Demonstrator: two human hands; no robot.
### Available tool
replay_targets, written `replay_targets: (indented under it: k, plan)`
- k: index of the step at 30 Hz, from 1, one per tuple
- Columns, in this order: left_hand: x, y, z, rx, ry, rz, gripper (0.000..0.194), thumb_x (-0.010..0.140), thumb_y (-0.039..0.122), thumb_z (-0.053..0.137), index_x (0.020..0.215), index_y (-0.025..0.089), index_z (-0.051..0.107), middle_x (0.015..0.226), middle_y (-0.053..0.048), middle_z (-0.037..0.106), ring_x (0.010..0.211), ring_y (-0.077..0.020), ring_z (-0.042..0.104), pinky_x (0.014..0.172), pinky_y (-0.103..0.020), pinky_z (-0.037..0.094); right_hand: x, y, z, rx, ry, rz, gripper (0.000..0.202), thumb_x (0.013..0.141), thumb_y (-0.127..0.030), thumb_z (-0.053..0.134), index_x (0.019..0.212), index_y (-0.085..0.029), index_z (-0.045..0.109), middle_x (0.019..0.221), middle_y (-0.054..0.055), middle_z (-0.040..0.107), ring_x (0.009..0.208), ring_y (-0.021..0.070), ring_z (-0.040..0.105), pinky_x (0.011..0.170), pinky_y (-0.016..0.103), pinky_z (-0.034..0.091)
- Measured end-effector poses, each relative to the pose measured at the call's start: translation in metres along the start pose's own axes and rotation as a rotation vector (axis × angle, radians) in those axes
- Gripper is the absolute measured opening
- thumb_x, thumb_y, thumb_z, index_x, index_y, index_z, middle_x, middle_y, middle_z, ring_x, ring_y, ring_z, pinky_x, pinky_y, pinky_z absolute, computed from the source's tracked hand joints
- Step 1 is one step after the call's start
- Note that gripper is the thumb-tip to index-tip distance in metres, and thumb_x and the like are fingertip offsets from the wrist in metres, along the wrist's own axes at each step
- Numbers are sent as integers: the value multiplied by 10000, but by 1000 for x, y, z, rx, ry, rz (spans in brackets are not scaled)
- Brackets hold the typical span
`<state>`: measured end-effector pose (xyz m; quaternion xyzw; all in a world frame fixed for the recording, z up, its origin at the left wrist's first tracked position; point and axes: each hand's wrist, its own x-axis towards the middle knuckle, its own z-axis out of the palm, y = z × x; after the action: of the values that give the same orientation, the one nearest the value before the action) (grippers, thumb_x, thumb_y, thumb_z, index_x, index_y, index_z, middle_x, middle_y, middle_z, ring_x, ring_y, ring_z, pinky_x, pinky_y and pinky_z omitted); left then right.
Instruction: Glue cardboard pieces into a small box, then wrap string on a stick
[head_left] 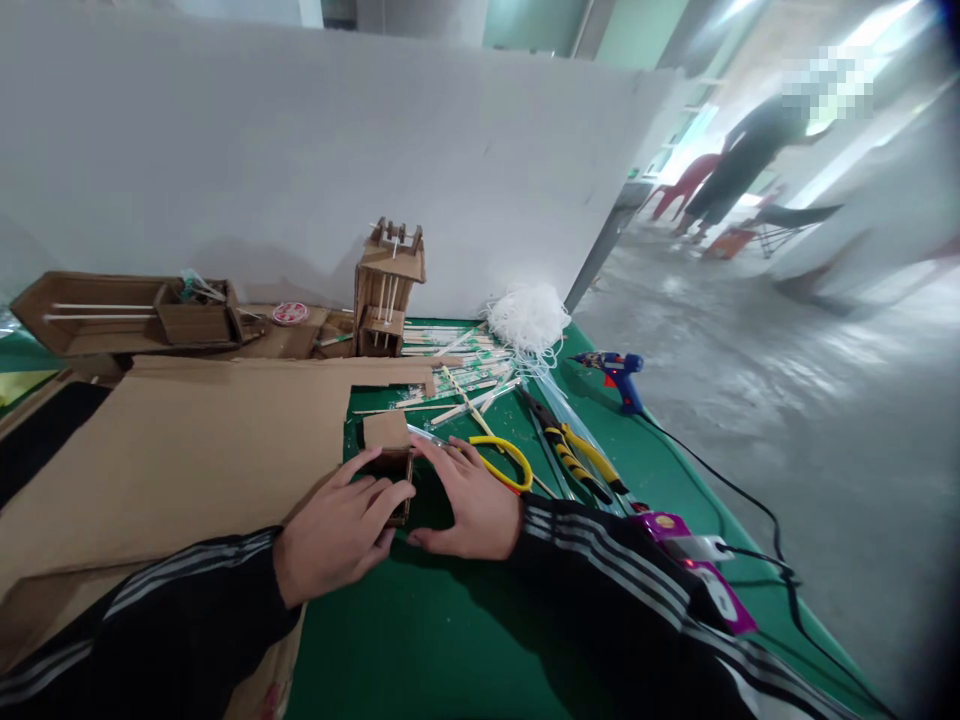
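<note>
A small open cardboard box (409, 472) sits low over the green table, and my left hand (337, 530) is closed around its left and front sides. My left thumb and fingers press on its walls. My right hand (472, 505) is spread, its fingertips touching the box's upper right corner while the thumb stays apart below. Just behind the box is a square cardboard piece (386, 430); whether the two are joined I cannot tell. Yellow-handled scissors (517, 458) lie partly under my right hand.
Flat cardboard (225, 430) covers the left side. Farther back stand a cardboard tower (390, 265) and a long cardboard tray (105, 340). Pliers (574, 460), sticks (457, 380), tangled white strands (529, 320) and a corded glue gun (619, 370) lie rightward. A power strip (697, 560) adjoins my right sleeve.
</note>
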<state>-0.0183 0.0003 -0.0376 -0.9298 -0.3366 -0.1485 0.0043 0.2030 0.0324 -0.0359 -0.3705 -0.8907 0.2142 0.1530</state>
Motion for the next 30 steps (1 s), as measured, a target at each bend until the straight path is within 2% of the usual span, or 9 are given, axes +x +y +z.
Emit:
replay_targets:
  k: [22, 30]
  plan:
    - [2, 0, -1, -12, 5, -8, 343, 828, 152, 518, 1169, 174, 491, 910, -34, 658, 880, -206, 645, 1148, -497, 279, 0, -4, -5, 4, -8, 2, 1044, 720, -553, 701, 1512, -131, 169, 1508, 156, 387, 1379, 291, 366, 1176, 517, 107]
    - [3, 1, -2, -48, -36, -24, 350, 829, 151, 549, 1173, 175, 488, 935, -31, 664, 880, -199, 648, 1162, -489, 260, 0, -5, -7, 18, 2, 1, 1045, 711, -557, 707, 1512, -140, 182, 1500, 157, 400, 1371, 296, 375, 1175, 518, 106]
